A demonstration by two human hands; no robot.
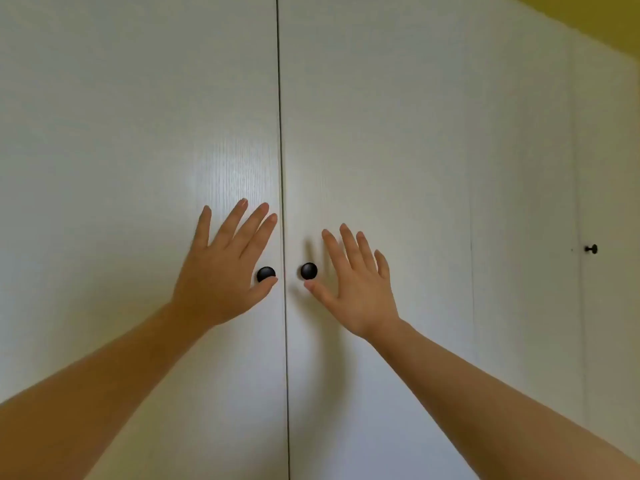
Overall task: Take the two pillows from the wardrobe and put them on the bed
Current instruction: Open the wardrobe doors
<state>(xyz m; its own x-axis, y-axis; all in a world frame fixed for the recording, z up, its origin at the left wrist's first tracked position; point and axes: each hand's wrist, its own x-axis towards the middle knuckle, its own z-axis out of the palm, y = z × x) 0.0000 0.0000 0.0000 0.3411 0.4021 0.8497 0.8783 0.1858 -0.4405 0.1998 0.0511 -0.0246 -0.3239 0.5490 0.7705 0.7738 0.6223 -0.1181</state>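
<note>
The white wardrobe fills the view with its two doors closed, the left door (138, 133) and the right door (415, 133) meeting at a dark seam. Each door has a round black knob: the left knob (266, 274) and the right knob (309, 270). My left hand (221, 268) is spread flat just left of the left knob, thumb tip under it. Beside the right knob, my right hand (356, 289) has its fingers apart and its thumb below the knob. Neither hand holds anything. The pillows and the bed are not in view.
A further wardrobe door (609, 202) with a small black knob (591, 249) stands at the far right. A yellow wall (602, 19) shows in the top right corner.
</note>
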